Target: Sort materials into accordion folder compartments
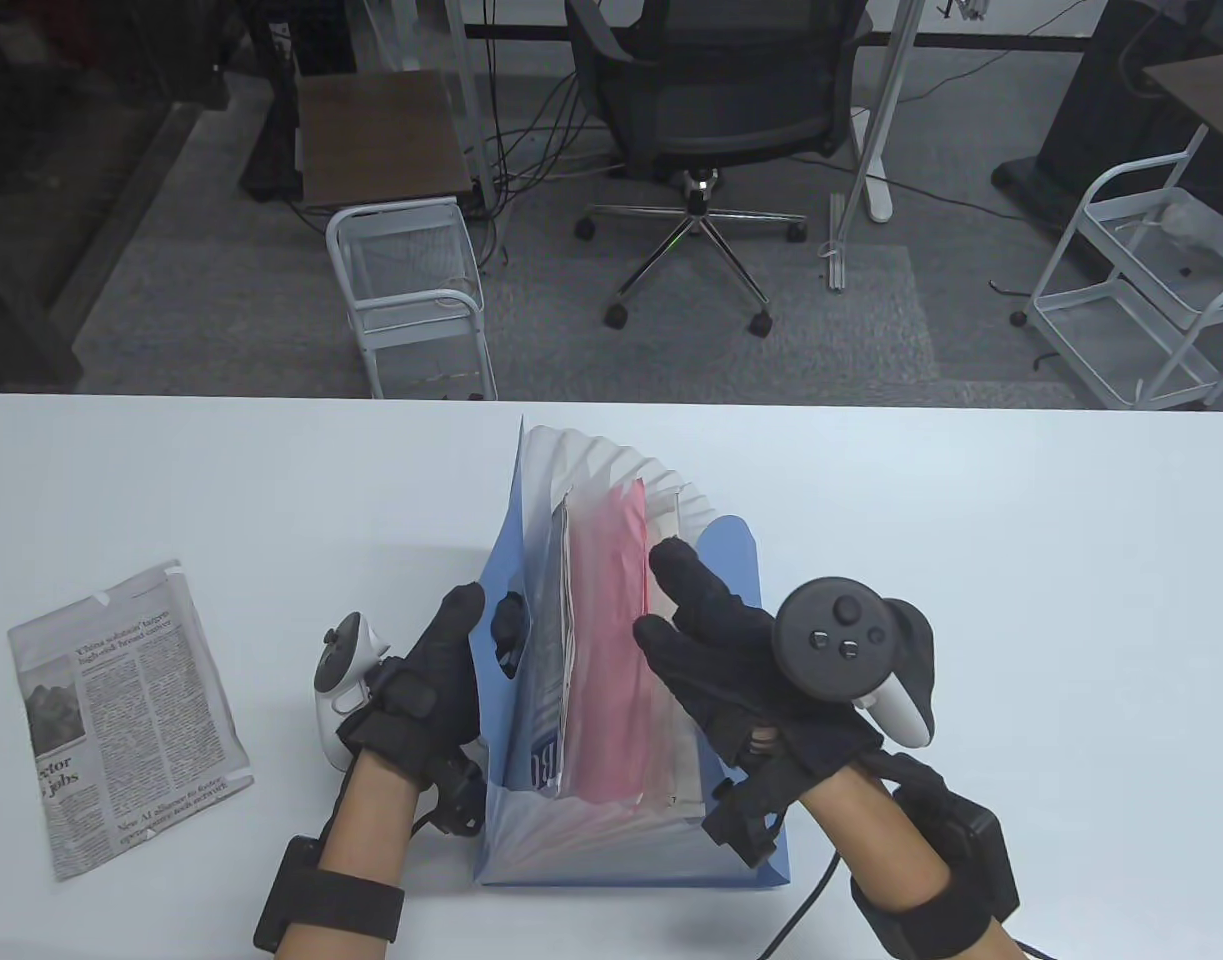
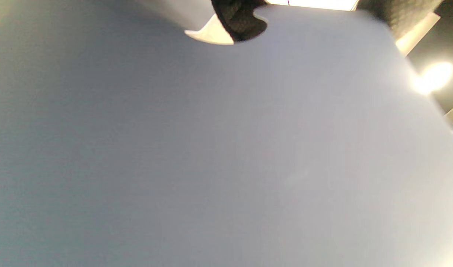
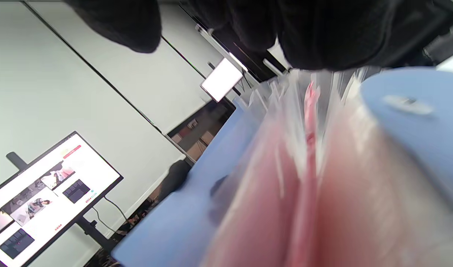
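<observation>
Blue accordion folder, lower centre of the worktop: left hand grips its left cover, right hand spread wide over the pink sheet. Newspaper lies unsorted at lower left. Risk: pockets spring closed if the left grip slackens, misfiling the sheet.

Blue covers on the accordion folder, with frosted, see-through white pleats fanning between them. A pink-red sheet glows through the translucent dividers, and beside it on the left sits a greyish printed piece with a dark blue patch and white lettering near its bottom. Off-white paper shows to the right of the pink. Both gloves are black, left hand and right hand; the right tracker is dark grey over white, the left tracker white with a grey face. The newspaper is grey-white with black print and a grey photo. The table is plain white. In the left wrist view the folder cover fills the frame in flat grey-blue.
</observation>
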Demonstrator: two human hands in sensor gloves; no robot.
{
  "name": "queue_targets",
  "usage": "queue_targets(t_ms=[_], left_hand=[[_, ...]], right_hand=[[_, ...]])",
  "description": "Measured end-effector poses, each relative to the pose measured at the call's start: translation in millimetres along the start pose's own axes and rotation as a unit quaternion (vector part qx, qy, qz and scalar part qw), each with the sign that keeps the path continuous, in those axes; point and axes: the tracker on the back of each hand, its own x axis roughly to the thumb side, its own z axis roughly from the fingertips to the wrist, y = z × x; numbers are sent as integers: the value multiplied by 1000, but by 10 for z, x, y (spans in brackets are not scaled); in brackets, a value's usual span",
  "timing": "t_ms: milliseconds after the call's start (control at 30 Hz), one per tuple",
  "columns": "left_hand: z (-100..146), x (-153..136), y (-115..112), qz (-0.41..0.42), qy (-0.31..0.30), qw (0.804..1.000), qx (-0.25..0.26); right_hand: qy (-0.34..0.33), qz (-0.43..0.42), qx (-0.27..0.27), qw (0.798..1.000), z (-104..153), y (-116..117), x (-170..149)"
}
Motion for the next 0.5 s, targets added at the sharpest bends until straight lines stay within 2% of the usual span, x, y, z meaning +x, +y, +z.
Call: queue_targets(t_ms=[133, 300, 367, 500], left_hand=[[-47, 10, -102, -32, 8, 999, -9], [-101, -6, -231, -63, 18, 998, -23], [-136, -20, -293, -76, 25, 996, -31], [-200, -69, -404, -100, 43, 993, -39]], right_hand=[[-1, 93, -48, 994, 202, 34, -319], [2, 180, -60, 982, 303, 90, -643], [-4, 229, -75, 971, 342, 134, -752], [-12, 278, -71, 958, 357, 199, -913]])
